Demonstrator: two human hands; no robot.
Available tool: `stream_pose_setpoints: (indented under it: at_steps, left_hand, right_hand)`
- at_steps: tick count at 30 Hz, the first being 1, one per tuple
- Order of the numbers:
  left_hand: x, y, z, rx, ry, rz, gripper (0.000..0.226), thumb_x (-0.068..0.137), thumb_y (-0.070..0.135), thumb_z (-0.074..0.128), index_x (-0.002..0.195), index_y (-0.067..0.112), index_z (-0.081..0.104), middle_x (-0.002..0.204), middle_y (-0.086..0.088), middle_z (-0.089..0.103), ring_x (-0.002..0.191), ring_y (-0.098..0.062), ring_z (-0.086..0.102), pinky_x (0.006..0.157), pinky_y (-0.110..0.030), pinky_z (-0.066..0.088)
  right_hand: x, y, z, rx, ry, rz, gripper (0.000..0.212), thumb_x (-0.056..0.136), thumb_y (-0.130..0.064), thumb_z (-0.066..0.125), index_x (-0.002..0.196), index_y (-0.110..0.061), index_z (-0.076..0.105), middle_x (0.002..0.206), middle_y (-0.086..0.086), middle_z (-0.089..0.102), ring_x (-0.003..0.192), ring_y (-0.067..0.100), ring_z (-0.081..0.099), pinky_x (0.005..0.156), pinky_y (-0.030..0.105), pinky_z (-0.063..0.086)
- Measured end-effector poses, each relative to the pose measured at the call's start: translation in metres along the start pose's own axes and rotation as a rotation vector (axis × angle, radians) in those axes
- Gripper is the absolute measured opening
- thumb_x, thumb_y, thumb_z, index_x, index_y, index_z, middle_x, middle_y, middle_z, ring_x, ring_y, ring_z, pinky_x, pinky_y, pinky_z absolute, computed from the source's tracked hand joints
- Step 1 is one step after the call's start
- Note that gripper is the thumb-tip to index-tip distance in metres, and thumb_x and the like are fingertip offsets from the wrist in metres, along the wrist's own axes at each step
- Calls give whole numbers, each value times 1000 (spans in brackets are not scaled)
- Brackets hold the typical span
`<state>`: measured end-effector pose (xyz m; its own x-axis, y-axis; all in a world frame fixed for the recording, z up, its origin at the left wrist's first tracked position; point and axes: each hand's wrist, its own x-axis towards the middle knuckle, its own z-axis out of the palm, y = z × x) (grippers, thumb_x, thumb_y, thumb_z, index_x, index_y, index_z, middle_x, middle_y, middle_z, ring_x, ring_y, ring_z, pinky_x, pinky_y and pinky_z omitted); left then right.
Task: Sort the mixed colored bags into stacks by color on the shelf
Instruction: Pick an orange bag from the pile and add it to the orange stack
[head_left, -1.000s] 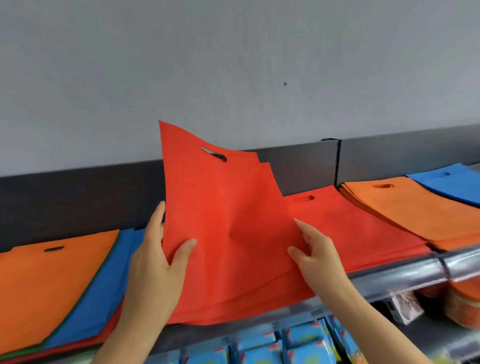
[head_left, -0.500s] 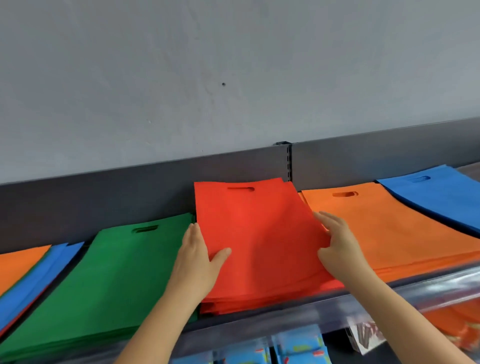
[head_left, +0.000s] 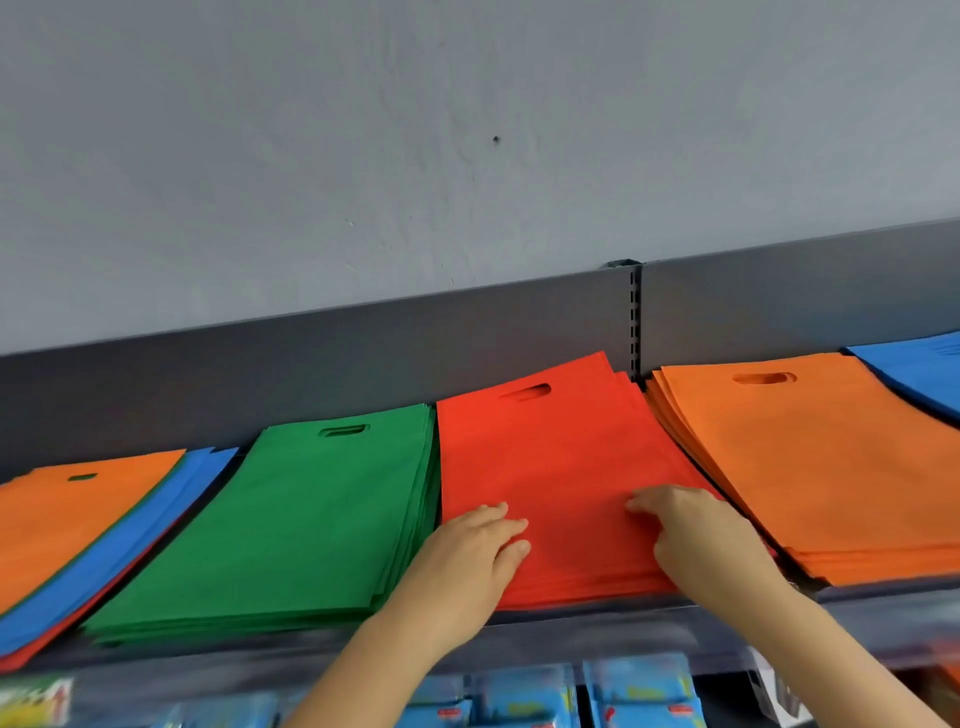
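Left of the red stack (head_left: 561, 467), past the green stack (head_left: 291, 525), lies the mixed pile (head_left: 78, 535), nearer our left hand (head_left: 470, 551). Both grips, left and right hand (head_left: 696, 535), rest flat and open on red, holding nothing.

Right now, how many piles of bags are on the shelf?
5: mixed pile far left, green pile, red pile under both hands, orange pile, blue pile far right, partly cut off. More may sit beyond view.
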<state>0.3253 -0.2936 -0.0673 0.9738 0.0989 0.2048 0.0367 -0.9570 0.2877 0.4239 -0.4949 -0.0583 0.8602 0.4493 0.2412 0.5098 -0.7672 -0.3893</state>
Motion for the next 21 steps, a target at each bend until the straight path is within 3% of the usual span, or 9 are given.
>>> stream_pose_setpoints:
  at_steps: [6,10,12,15,16,18,21]
  left_hand:
    - [-26,-15,-45,41,322,62,53,90,57,24,133,35,48,134,21,48,125,3,39,104,-19,28]
    - [-58,-64,-74,88,378,13,51,91,55,28,133,33,48,132,19,51,123,0,43,101,-20,30]
    - [-80,-102,-85,122,376,-39,45,94,52,36,133,33,48,132,18,52,122,-1,44,100,-21,32]
    - [-116,-166,-104,149,362,-128,42,94,49,40,133,34,47,132,20,51,122,0,43,100,-20,33]
    - [-129,-189,-111,148,362,-159,42,94,49,40,134,35,46,132,21,50,122,0,42,99,-19,32]
    - [-154,-234,-128,137,375,-212,42,94,49,40,133,35,46,132,22,49,122,0,41,98,-18,32]
    - [-190,-301,-155,139,383,-284,44,93,53,39,131,33,50,130,19,52,121,-3,45,97,-19,34]
  right_hand:
    - [-4,-48,-5,260,130,-193,31,83,-4,63,107,-21,70,112,-8,67,110,15,61,92,24,42]
    - [-10,-110,11,258,55,-329,31,81,-5,67,105,-24,71,101,-18,61,87,-8,62,77,3,32]
    - [-11,-145,28,246,-12,-393,33,81,-8,68,107,-28,69,105,-20,61,94,-6,61,78,2,31]
    - [-8,-201,56,248,-96,-503,32,84,-16,67,110,-34,65,110,-26,57,88,-23,51,77,-7,29]
    - [-6,-221,65,263,-109,-531,31,84,-18,67,109,-36,65,108,-31,53,95,-25,45,77,-9,27]
    - [-2,-265,82,286,-124,-562,29,84,-21,67,109,-37,65,101,-39,47,109,-20,41,82,-9,25]
    - [2,-339,111,280,-172,-607,30,87,-27,62,115,-37,62,107,-38,47,108,-15,47,86,-9,23]
